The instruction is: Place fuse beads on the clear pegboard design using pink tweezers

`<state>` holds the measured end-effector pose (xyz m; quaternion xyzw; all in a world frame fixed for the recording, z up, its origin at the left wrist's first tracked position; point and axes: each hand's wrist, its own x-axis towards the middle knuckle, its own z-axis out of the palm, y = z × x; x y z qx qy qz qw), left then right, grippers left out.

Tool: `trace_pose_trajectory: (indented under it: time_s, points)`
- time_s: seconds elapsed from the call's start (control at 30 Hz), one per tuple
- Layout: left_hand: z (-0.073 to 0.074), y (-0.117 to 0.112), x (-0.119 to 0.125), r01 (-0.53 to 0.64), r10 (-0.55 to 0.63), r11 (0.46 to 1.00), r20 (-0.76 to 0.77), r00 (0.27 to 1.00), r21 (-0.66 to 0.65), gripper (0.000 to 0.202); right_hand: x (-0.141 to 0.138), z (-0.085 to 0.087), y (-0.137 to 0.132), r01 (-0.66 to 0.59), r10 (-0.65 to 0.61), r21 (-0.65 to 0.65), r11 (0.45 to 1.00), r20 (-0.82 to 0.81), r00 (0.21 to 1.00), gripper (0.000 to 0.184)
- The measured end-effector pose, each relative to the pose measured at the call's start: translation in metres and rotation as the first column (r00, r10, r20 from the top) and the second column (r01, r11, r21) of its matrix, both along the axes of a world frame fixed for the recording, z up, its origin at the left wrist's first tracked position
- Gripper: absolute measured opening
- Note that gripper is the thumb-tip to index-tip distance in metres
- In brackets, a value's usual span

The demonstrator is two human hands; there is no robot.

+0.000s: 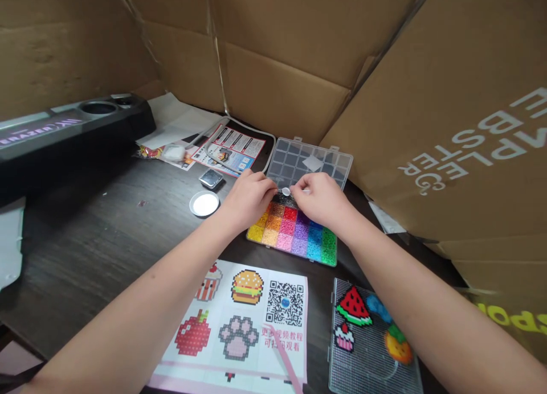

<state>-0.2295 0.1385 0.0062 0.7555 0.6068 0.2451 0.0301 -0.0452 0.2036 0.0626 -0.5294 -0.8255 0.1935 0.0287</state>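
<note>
A bead box (pixel 299 243) with many colour-sorted small beads lies with its clear lid (pixel 277 160) folded back. My right hand (pixel 320 197) is over the box's far part, fingers pinched on a small white round-ended piece (pixel 286 192), perhaps a little scoop. My left hand (pixel 250 197) is closed at the box's far left, its fingertips near the white piece. What those fingers hold, if anything, is hidden. Both hands cover part of the far compartments.
Nearer me lie a pattern sheet (pixel 284 263) with pink tweezers (pixel 284 357) and a clear pegboard (pixel 354 365) bearing finished bead figures. Left of the box are a round white dish (pixel 204 204), a small dark case (pixel 211 179) and a leaflet (pixel 231 149). Cardboard walls (pixel 273 69) stand behind.
</note>
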Motion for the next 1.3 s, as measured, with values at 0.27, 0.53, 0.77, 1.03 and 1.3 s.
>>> trace_pose_trajectory:
  time_s: [0.27, 0.53, 0.77, 1.03, 1.3]
  points:
    - [-0.002, 0.0, 0.001, -0.021, 0.021, 1.0, 0.02, 1.0, 0.008, 0.021, -0.004, 0.004, -0.007, -0.012, 0.011, 0.016, 1.0, 0.056, 0.998, 0.031]
    - [-0.003, 0.003, 0.004, 0.02, -0.02, 1.0, 0.011, 1.0, -0.018, 0.02, -0.01, 0.002, -0.012, -0.028, 0.028, -0.003, 1.0, 0.072, 0.997, 0.031]
    - [0.001, 0.004, 0.003, 0.035, -0.034, 0.999, 0.047, 0.998, -0.038, 0.023, -0.011, -0.007, -0.004, -0.009, 0.01, -0.06, 0.998, 0.013, 1.0, 0.029]
    - [-0.004, 0.009, 0.004, 0.044, -0.043, 0.999, 0.089, 0.995, -0.005, 0.021, -0.009, -0.009, 0.001, 0.068, -0.093, -0.238, 0.969, -0.097, 0.991, 0.03]
    - [-0.006, 0.013, 0.004, 0.066, -0.072, 0.997, 0.152, 0.986, 0.05, 0.021, -0.003, 0.0, 0.003, 0.201, -0.306, -0.42, 0.885, -0.199, 0.931, 0.027]
